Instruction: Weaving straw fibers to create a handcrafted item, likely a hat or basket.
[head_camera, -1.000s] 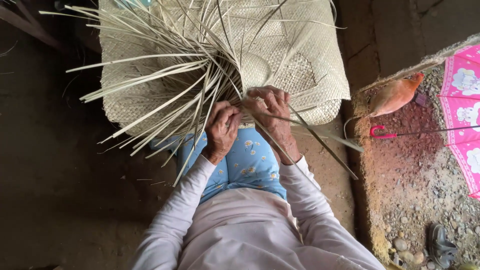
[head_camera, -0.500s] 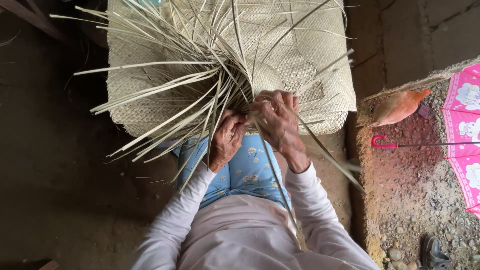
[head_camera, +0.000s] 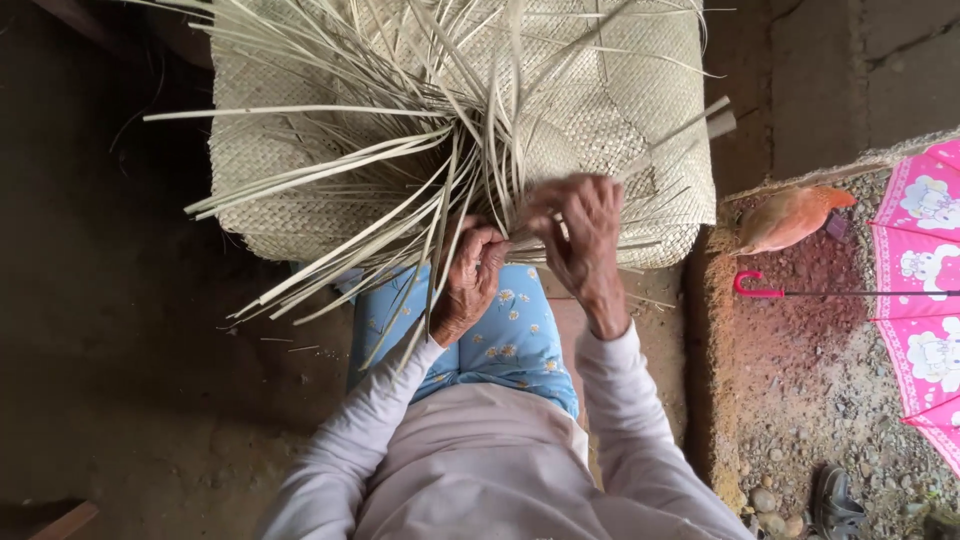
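- A person seated on the ground works at the near edge of a woven mat (head_camera: 620, 110), pale straw in colour, which lies spread ahead of the knees and fills the upper middle of the view.
- The left hand (head_camera: 468, 280) is curled closed around several loose strips (head_camera: 400, 270) that fan out from the mat's unfinished edge toward the left and downward.
- The right hand (head_camera: 578, 228) is raised just beside it, fingers pinched on a few more strips where they meet the woven part; the two hands are close together, nearly touching.
- More unwoven strips bristle upward and outward over the mat's surface.
- The person's lap shows blue cloth with small flowers (head_camera: 510, 340) directly below the hands, and pale long sleeves (head_camera: 620, 400) cover both arms.
- To the right, on reddish gravelly ground, lies an open pink umbrella (head_camera: 925, 290) with a curved pink handle (head_camera: 752, 285).
- An orange-brown hen (head_camera: 790, 217) stands near the mat's right corner, just above the umbrella handle.
- A dark sandal (head_camera: 833, 497) lies at the lower right.
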